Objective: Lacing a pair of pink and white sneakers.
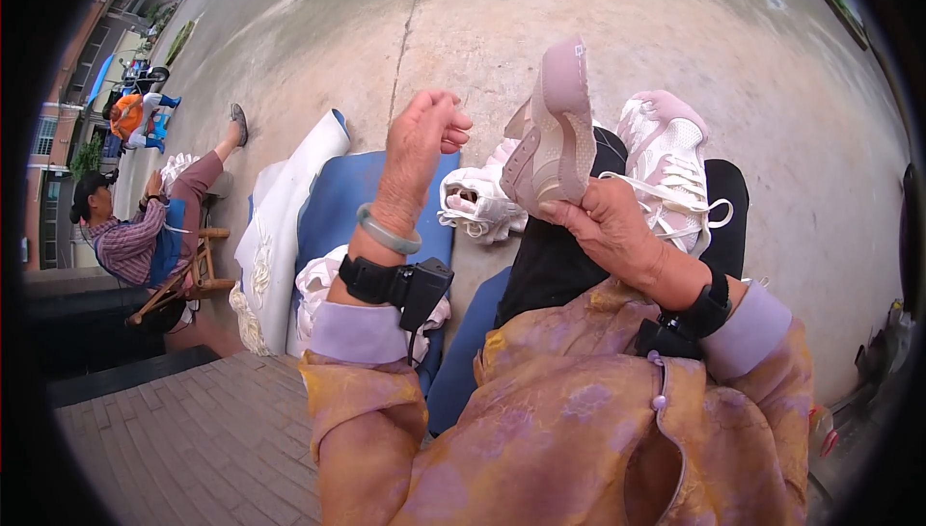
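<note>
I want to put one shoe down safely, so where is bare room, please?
Bare ground lies beyond the held shoe and along the right of the dark trousers. It is crowded on these trousers, where a laced shoe rests, and left of them, where a white shoe lies by the blue mat.

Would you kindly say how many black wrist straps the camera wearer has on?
2: the left strap, beside the bangle, and the right strap, behind the right hand gripping the shoe upper. Sleeves could hide others.

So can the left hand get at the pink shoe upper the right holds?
Probably yes: the left hand is raised beside the pink shoe upper, with nothing visible in the gap between them.
</note>
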Demonstrator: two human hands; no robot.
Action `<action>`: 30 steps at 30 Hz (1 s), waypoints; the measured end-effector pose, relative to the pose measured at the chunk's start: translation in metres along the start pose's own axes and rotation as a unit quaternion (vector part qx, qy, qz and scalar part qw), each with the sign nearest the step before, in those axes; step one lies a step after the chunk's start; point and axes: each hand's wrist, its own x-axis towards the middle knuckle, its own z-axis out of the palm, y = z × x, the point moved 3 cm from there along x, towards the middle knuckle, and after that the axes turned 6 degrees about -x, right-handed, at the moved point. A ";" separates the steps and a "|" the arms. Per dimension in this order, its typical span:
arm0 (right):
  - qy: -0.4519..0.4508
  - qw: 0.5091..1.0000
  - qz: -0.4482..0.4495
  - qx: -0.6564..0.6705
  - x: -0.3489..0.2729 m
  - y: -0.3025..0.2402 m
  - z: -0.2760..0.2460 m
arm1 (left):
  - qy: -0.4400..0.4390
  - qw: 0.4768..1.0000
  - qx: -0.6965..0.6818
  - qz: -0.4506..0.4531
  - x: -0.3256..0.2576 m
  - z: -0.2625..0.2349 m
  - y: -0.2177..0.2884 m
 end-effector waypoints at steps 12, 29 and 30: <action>-0.046 0.988 0.024 0.148 0.007 0.000 -0.009 | -0.038 0.997 0.056 -0.043 -0.027 0.005 -0.141; -0.091 0.728 0.158 0.661 -0.097 0.054 -0.112 | -0.261 0.927 0.210 0.169 -0.116 0.100 -0.012; -0.090 0.728 0.153 0.662 -0.101 0.058 -0.112 | -0.259 0.934 0.202 0.142 -0.117 0.106 -0.015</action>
